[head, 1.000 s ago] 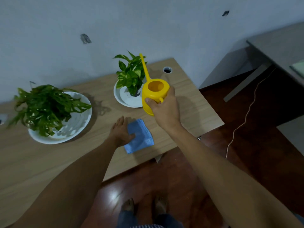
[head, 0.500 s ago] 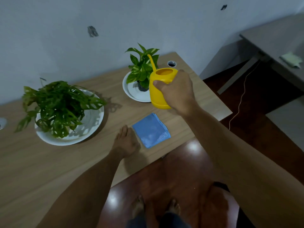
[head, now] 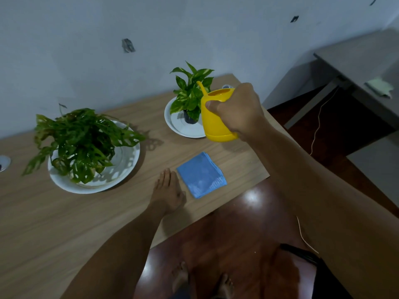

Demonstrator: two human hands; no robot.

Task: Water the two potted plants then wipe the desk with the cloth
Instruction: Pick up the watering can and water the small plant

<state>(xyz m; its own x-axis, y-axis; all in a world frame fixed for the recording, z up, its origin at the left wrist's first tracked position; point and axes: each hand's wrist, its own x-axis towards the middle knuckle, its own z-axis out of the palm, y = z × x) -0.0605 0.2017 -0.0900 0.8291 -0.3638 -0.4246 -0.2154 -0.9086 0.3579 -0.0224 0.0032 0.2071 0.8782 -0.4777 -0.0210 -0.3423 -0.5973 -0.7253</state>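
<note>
Above the desk's far right corner, the yellow watering can [head: 216, 119] is gripped by the right hand [head: 239, 108], its spout aimed into the small potted plant [head: 191, 91] for pouring. For support, the left hand [head: 167, 192] is laid flat and open on the desk [head: 64, 223], just beside the blue cloth [head: 201, 174]. The large potted plant [head: 82, 137] is set well left, unobstructed.

Past my arm a grey side table [head: 364, 59] stands against the wall [head: 194, 29], with what may be a pale green rag [head: 379, 89] lying on it. A thin cord [head: 319, 124] trails over the dark red floor [head: 237, 234]. My bare feet [head: 203, 279] show below.
</note>
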